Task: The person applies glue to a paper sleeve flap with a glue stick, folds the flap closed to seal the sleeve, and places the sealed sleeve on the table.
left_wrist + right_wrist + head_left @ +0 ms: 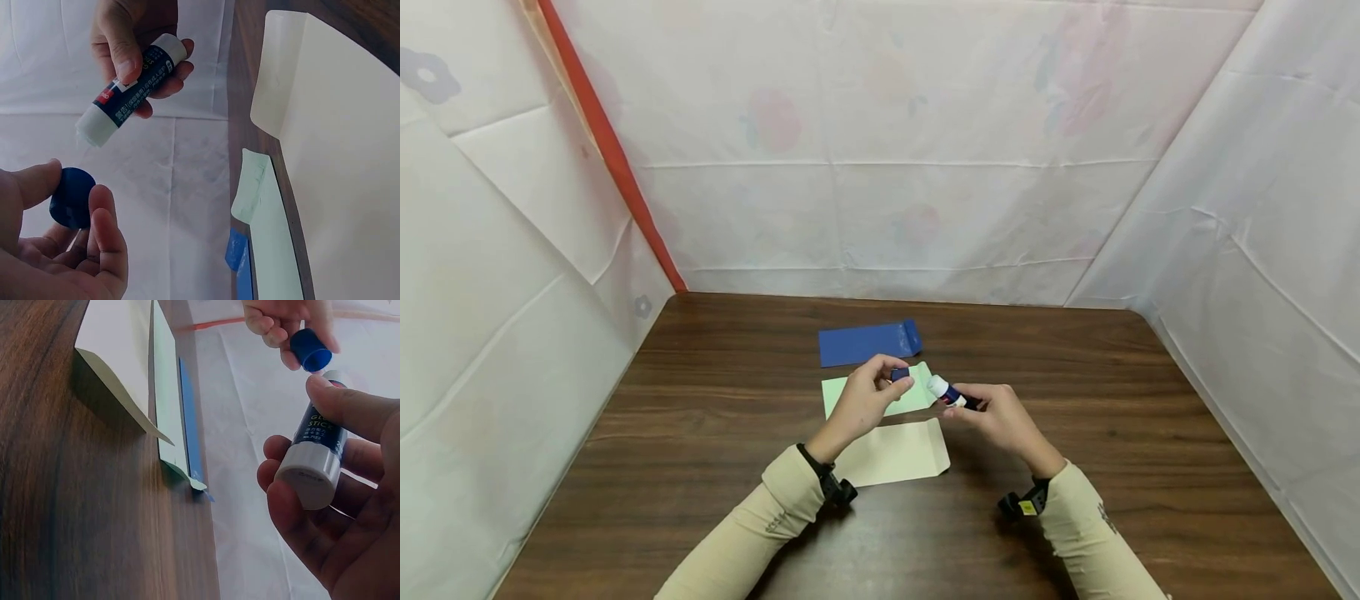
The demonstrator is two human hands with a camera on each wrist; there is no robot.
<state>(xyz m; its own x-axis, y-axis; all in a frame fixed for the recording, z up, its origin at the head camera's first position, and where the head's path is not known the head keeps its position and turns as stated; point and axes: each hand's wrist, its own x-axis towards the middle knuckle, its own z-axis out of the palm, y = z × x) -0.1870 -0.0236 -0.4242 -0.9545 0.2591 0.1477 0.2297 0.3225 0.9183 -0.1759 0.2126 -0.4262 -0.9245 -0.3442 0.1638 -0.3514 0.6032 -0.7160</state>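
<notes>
My left hand (865, 398) pinches a dark blue cap (72, 199) between thumb and fingers. In my right hand (1000, 417) is an uncapped glue stick (134, 90) with a navy label and white ends, its glue end tilted toward the cap. A short gap separates cap and stick in the left wrist view. Below the hands, the green envelope (842, 392) lies partly covered by the left hand. Nearer to me is a cream envelope (895, 454), its flap raised at the right. Farther back lies a blue envelope (857, 344) with whitish smears near its flap.
The envelopes lie in a column on a dark wooden table (715, 400). White patterned sheets (880, 208) hang behind it and along both sides. A red strip (610, 150) runs down to the back left corner. Each wrist wears a black strapped camera (838, 490).
</notes>
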